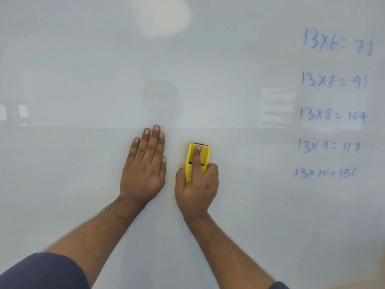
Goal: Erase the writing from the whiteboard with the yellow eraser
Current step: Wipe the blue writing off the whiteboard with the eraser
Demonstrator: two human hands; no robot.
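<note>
A whiteboard (83,69) fills the whole view. Blue writing (333,113) runs down its right side in several lines of sums, from "13x6=78" at the top to "13x10=130" at the bottom. My right hand (198,184) presses the yellow eraser (192,157) against the board near the middle, index finger laid along its back, well left of the writing. My left hand (145,163) lies flat on the board just left of the eraser, fingers straight and held together, holding nothing.
A bright light glare (164,15) shows at the top of the board. Faint reflections of the room appear at the left edge (14,111) and beside the writing (277,105). The board's left and middle parts carry no writing.
</note>
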